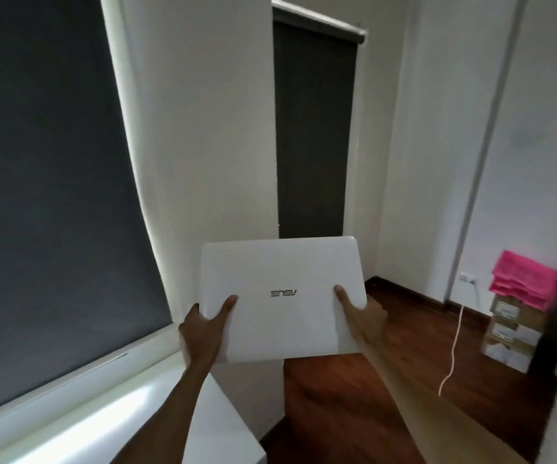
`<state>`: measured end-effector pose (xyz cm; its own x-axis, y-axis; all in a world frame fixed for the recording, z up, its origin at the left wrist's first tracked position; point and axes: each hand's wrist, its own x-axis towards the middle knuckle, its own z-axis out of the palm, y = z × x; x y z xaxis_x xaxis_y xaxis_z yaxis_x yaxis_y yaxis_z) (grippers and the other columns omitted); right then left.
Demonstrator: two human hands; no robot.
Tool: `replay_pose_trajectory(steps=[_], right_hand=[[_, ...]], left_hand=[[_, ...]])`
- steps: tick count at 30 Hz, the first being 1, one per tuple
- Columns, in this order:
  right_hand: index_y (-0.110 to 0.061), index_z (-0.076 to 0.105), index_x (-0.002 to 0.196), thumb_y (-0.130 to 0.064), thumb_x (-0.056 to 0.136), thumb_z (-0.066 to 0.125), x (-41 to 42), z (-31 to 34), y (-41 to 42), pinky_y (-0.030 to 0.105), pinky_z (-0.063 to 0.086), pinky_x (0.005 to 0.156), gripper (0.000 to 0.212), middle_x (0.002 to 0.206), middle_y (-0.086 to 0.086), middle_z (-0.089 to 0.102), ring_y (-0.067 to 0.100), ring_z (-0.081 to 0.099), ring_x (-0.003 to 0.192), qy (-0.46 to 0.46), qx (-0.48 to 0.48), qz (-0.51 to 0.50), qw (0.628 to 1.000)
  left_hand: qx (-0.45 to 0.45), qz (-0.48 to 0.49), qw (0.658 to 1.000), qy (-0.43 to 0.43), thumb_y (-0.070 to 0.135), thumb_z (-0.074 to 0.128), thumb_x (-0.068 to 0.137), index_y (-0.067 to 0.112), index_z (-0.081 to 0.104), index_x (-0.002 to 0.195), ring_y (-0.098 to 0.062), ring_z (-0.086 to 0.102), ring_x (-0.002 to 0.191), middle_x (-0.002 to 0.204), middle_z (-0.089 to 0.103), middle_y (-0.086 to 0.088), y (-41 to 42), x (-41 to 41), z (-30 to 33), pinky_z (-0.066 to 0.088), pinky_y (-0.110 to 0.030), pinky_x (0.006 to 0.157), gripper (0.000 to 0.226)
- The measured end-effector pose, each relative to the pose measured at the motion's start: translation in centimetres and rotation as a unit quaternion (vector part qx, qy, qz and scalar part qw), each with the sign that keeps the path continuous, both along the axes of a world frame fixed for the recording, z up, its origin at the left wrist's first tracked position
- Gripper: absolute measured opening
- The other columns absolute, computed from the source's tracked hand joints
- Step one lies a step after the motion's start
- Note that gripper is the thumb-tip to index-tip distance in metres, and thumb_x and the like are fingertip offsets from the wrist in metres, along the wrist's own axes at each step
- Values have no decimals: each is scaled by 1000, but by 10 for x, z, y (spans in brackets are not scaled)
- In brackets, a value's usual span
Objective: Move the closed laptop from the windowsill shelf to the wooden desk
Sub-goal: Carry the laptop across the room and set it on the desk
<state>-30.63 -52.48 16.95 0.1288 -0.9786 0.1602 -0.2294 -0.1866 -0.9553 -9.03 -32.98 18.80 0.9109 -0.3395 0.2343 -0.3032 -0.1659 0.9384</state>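
A closed white laptop [284,296] with a silver logo is held in the air in front of me, lid up. My left hand [203,329] grips its left edge, thumb on the lid. My right hand [360,313] grips its right edge the same way. The laptop hangs just past the end of the white windowsill shelf [69,413], above the dark wooden floor [354,396]. No wooden desk shows in this view.
Dark blinds cover a large window [43,179] at left and a narrow one [314,128] ahead. Stacked cardboard boxes [511,333] topped with pink paper [524,279] stand at right. A white cable [454,346] hangs from a wall socket.
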Motion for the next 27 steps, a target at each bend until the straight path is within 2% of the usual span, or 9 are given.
replay_pose_trajectory(steps=[1, 3, 5, 8, 10, 14, 17, 24, 27], right_hand=[[-14, 73, 104, -68, 78, 68, -20, 3, -9, 13, 43, 60, 61, 89, -5, 71, 11, 65, 78, -2, -1, -11, 1000], [-12, 73, 108, -63, 81, 68, -66, 5, -31, 12, 42, 61, 57, 90, -4, 71, 12, 66, 79, -12, -7, -45, 999], [-15, 72, 111, -69, 79, 64, -116, 2, -53, 22, 51, 70, 63, 94, -4, 72, 16, 70, 85, -12, -13, -85, 996], [-20, 71, 114, -77, 74, 65, -186, -6, -80, 35, 59, 80, 70, 100, -5, 75, 17, 72, 91, -29, -14, -166, 986], [-23, 72, 108, -78, 73, 66, -231, -8, -90, 35, 61, 75, 66, 95, -5, 76, 16, 72, 85, -19, 5, -220, 975], [-25, 73, 99, -90, 65, 57, -319, -19, -114, 39, 61, 72, 75, 87, -7, 74, 17, 71, 77, 23, 35, -301, 953], [-24, 72, 94, -86, 69, 58, -367, -25, -130, 36, 58, 67, 68, 85, -6, 73, 15, 69, 75, 36, 42, -339, 939], [-22, 71, 90, -77, 76, 62, -445, -45, -191, 33, 54, 64, 58, 85, -6, 72, 13, 68, 76, 37, 45, -423, 904], [-21, 72, 89, -76, 76, 62, -473, -54, -222, 37, 59, 71, 57, 85, -6, 73, 14, 69, 77, 34, 60, -448, 892]], left_hand=[[-6, -19, 1000, 3, 78, 72, 65, 8, 67, 111, -38, 62, 109, 110, 71, -11, -20, -12, 0, 49, -44, 92, 84], [-14, -62, 998, 17, 86, 68, 57, 15, 69, 99, -36, 63, 102, 99, 72, -6, -62, -42, -1, 52, -44, 89, 83], [-6, -111, 993, 28, 80, 74, 57, 16, 68, 90, -26, 65, 91, 89, 71, 0, -106, -78, -4, 55, -45, 85, 72], [-14, -189, 982, 18, 65, 77, 68, 12, 70, 103, -17, 68, 84, 97, 74, -3, -168, -138, -9, 56, -35, 80, 64], [3, -243, 970, 16, 73, 72, 67, 19, 67, 105, -17, 69, 85, 96, 72, 0, -202, -176, -15, 57, -37, 79, 66], [65, -309, 949, 3, 90, 60, 60, 26, 65, 103, -16, 66, 83, 93, 69, 5, -273, -244, -28, 56, -40, 78, 78], [89, -345, 934, -13, 83, 63, 66, 21, 65, 97, -14, 61, 73, 86, 66, 5, -318, -290, -31, 46, -30, 64, 69], [80, -452, 888, -14, 66, 72, 74, 17, 68, 102, -14, 58, 73, 90, 70, 1, -439, -371, -57, 44, -30, 66, 57], [92, -468, 879, -18, 76, 69, 66, 16, 70, 97, -16, 62, 72, 92, 73, -2, -490, -398, -69, 48, -30, 62, 68]])
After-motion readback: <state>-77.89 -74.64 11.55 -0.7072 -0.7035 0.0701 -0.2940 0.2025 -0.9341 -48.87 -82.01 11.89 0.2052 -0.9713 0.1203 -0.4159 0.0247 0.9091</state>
